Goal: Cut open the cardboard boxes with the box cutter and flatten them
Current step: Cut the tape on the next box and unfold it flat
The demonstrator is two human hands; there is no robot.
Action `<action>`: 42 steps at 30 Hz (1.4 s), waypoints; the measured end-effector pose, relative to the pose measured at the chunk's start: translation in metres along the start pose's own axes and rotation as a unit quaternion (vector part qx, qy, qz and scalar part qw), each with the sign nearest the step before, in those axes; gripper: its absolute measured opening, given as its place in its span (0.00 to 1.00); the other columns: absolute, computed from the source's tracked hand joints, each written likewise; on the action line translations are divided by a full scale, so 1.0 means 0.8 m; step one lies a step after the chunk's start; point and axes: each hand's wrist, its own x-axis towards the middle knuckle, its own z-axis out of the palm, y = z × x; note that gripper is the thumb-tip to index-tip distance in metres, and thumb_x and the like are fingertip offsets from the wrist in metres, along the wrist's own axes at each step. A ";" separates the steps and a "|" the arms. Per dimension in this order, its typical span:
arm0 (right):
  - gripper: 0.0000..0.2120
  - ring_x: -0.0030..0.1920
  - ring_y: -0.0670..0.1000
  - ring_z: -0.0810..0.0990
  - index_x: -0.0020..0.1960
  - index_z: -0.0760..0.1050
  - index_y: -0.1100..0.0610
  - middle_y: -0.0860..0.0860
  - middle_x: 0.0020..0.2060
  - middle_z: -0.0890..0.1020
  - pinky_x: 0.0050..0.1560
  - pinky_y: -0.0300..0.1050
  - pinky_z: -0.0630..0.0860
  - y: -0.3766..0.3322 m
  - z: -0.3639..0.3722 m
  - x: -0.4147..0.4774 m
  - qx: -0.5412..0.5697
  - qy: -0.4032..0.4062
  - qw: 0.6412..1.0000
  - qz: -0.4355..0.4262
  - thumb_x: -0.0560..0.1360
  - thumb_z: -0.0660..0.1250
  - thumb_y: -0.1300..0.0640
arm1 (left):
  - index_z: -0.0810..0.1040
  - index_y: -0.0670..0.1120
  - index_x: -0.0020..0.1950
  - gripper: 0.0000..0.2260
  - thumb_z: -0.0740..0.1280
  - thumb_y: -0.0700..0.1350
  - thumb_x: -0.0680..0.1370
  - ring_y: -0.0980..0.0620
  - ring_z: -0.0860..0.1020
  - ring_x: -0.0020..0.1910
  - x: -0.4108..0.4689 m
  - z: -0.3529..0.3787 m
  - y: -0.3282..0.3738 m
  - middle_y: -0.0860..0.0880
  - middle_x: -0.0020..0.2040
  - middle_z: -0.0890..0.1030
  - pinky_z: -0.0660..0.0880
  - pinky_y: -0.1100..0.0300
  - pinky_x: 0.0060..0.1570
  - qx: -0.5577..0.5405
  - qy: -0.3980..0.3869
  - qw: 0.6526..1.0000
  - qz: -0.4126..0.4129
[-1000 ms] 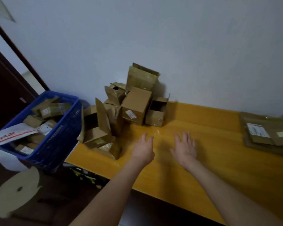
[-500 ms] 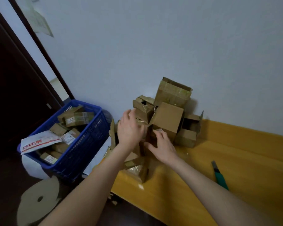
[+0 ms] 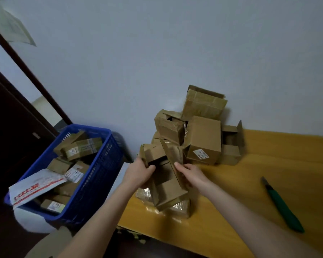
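Left hand: at the open box's 9 o'clock side. Its fingers are curled over the left flap, thumb on the inner face, gripping it.
Right hand: at the box's 3 o'clock side, thumb laid on the right flap. The other fingers are tucked behind the card, so it looks like a pinch on that flap.
Open box: held between both hands at the near left corner of the worktop, mouth up and flaps splayed.
Box cutter: green, lying flat on the worktop at 4 o'clock from the right hand and well apart from it. Neither hand touches it.
Pile of boxes: at 1 o'clock from the hands, against the wall, several with flaps open.
Blue basket: at 9 o'clock, off the worktop, holding more boxes and a white mailer.
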 end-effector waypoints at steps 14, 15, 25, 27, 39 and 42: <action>0.31 0.53 0.56 0.81 0.65 0.73 0.57 0.54 0.53 0.82 0.54 0.54 0.78 -0.002 -0.076 -0.085 0.229 0.167 0.958 -0.038 0.66 0.75 0.46 | 0.73 0.49 0.63 0.13 0.59 0.41 0.80 0.51 0.78 0.49 -0.001 -0.007 0.083 0.48 0.54 0.80 0.78 0.49 0.52 -0.216 -0.125 0.932 0.263; 0.32 0.53 0.56 0.81 0.65 0.73 0.56 0.54 0.54 0.82 0.52 0.52 0.78 0.010 -0.088 -0.092 0.227 0.191 0.954 -0.044 0.64 0.76 0.47 | 0.71 0.48 0.67 0.15 0.60 0.43 0.81 0.53 0.78 0.47 -0.006 0.005 0.093 0.48 0.57 0.79 0.78 0.53 0.49 -0.236 -0.158 0.924 0.256; 0.37 0.64 0.53 0.69 0.71 0.62 0.50 0.49 0.65 0.71 0.63 0.49 0.65 0.133 -0.148 -0.112 -0.416 0.354 0.837 -0.022 0.67 0.74 0.44 | 0.51 0.50 0.79 0.48 0.71 0.66 0.68 0.46 0.63 0.73 -0.022 0.140 0.158 0.47 0.77 0.61 0.66 0.46 0.70 -0.044 -0.187 0.933 0.304; 0.37 0.64 0.54 0.70 0.70 0.66 0.50 0.49 0.65 0.73 0.64 0.50 0.64 0.148 -0.144 -0.105 -0.511 0.329 0.792 -0.055 0.65 0.75 0.44 | 0.53 0.49 0.79 0.46 0.72 0.63 0.69 0.46 0.63 0.74 -0.017 0.171 0.160 0.46 0.76 0.62 0.65 0.51 0.70 0.013 -0.245 0.926 0.287; 0.37 0.66 0.57 0.68 0.69 0.67 0.53 0.53 0.66 0.70 0.67 0.56 0.62 0.199 -0.114 -0.065 -0.551 0.199 0.807 -0.079 0.66 0.72 0.38 | 0.53 0.51 0.78 0.43 0.72 0.58 0.70 0.42 0.64 0.70 0.010 0.260 0.096 0.43 0.72 0.63 0.66 0.49 0.68 0.307 -0.213 0.877 0.301; 0.31 0.57 0.56 0.75 0.60 0.76 0.50 0.52 0.57 0.78 0.60 0.56 0.72 0.213 -0.108 -0.068 -0.535 0.206 0.814 -0.098 0.61 0.77 0.41 | 0.49 0.50 0.79 0.47 0.73 0.60 0.69 0.43 0.60 0.71 -0.004 0.280 0.082 0.42 0.72 0.60 0.63 0.48 0.69 0.386 -0.163 0.845 0.333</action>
